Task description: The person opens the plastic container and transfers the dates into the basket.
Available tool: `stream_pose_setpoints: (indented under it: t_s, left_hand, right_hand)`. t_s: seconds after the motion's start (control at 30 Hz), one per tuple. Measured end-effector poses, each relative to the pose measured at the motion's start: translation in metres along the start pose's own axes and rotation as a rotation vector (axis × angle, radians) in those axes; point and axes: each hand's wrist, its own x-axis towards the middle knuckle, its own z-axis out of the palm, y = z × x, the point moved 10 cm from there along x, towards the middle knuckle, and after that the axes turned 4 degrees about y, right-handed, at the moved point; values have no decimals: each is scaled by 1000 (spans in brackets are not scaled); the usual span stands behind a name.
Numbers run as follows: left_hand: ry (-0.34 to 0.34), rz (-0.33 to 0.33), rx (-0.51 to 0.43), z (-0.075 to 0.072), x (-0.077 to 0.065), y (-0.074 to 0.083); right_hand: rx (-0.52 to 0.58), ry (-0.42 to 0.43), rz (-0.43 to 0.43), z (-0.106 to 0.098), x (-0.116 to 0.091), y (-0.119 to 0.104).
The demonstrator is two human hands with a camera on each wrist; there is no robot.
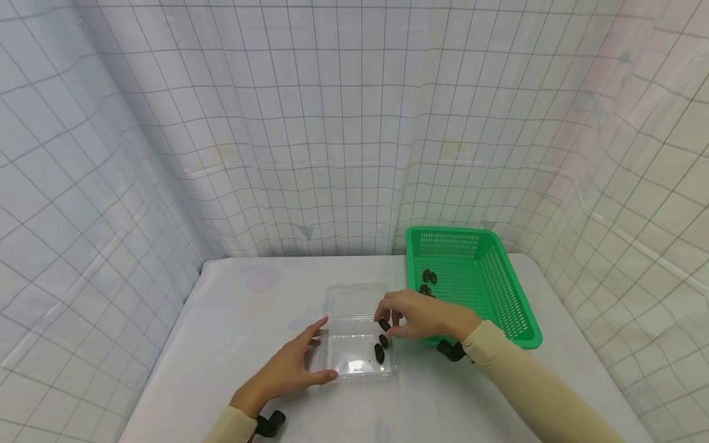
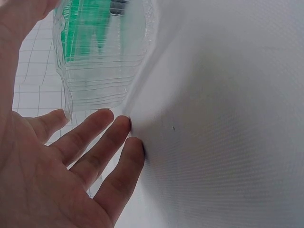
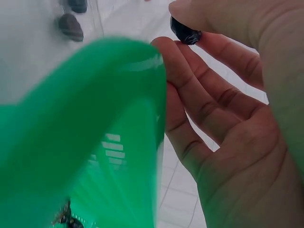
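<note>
A clear plastic clamshell box (image 1: 354, 354) lies with its lid (image 1: 357, 300) laid back behind it. My left hand (image 1: 290, 366) is at the box's left side, thumb at the front left corner and fingers spread along the edge; in the left wrist view the fingertips are right by the clear wall (image 2: 99, 80). Over the box's right back part, my right hand (image 1: 418, 314) pinches a dark, wrinkled oval piece (image 3: 184, 32) between thumb and fingers. Two similar dark oval pieces (image 1: 379, 353) lie in the box at its right side.
A green slotted plastic basket (image 1: 512, 289) stands to the right, partly behind my right forearm. Several dark oval pieces (image 1: 426, 275) lie along its left side. White cloth (image 1: 232, 307) covers the table, and checked white curtains (image 1: 354, 154) hang around three sides.
</note>
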Motion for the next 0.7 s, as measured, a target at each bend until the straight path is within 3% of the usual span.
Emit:
stream_pose_setpoints:
  t_s: [0.7]
  left_hand:
    - [-8,6,1,-1,-1,-1]
  right_hand:
    - [-15,122,63,-43,-21,27]
